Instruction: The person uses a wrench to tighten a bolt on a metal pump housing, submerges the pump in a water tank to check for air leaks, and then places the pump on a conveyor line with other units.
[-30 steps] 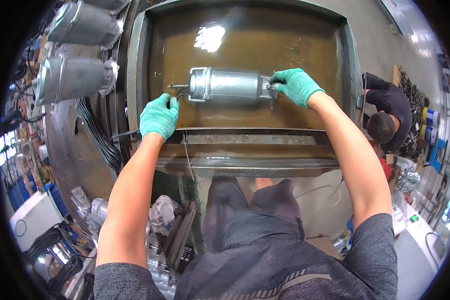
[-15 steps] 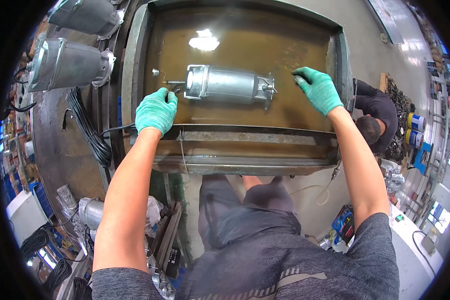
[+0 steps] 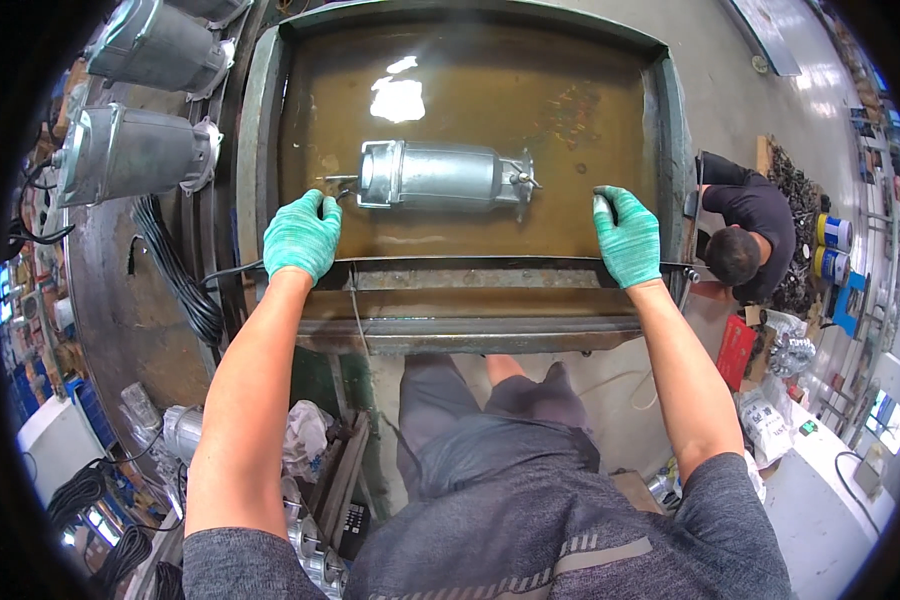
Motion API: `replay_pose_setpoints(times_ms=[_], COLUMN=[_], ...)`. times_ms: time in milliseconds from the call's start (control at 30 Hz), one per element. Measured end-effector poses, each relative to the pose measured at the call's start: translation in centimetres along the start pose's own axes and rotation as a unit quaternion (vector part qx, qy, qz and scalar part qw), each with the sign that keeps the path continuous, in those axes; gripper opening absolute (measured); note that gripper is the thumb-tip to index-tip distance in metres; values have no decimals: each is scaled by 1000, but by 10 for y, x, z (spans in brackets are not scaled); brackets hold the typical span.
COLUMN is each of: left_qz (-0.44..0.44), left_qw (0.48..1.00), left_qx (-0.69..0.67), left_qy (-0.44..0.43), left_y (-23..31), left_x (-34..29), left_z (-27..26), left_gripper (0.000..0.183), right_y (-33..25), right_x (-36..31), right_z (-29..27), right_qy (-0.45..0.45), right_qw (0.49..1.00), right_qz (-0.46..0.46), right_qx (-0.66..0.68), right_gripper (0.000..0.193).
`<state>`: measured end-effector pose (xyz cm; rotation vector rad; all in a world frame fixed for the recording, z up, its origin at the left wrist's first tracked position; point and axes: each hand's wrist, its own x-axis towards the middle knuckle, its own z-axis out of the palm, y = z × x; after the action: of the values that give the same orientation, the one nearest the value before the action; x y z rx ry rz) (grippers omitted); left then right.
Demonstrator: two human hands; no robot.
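A silvery cylindrical metal motor housing point(image 3: 448, 176) lies on its side in a shallow metal tank point(image 3: 260, 150) of brownish liquid. A flanged end with a small fitting points right. My left hand point(image 3: 301, 236), in a green glove, is closed on a black cable point(image 3: 232, 271) beside the housing's left end, from which a short rod sticks out. The grip itself is partly hidden by the glove. Over the tank's right side hovers my right hand point(image 3: 627, 236), also green-gloved, apart from the housing. Its fingers are loosely bent and nothing shows in them.
Similar metal housings point(image 3: 135, 155) stand on the left bench, next to a coiled black cable point(image 3: 182, 275). A person point(image 3: 755, 235) crouches at the right by a heap of dark metal parts point(image 3: 798, 200). A red box point(image 3: 736, 352) sits lower right.
My right hand has drawn back toward me, away from the housing's right end. My left hand stays by the left end. A red box at the right now shows past my arm.
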<state>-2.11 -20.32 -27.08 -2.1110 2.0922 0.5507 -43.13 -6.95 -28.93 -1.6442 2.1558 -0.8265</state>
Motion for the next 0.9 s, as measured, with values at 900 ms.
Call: replay_pose_setpoints(times_ms=[900], left_qz=[-9], left_qw=[1000], left_qx=[7], left_qy=[-14], left_y=[3], left_x=[-1], left_z=[-5], left_gripper=[32], right_y=[-2], right_x=[2], right_z=[0], right_qy=[-44], right_qw=[998], right_qz=[33], right_qx=[-29], right_gripper=[19])
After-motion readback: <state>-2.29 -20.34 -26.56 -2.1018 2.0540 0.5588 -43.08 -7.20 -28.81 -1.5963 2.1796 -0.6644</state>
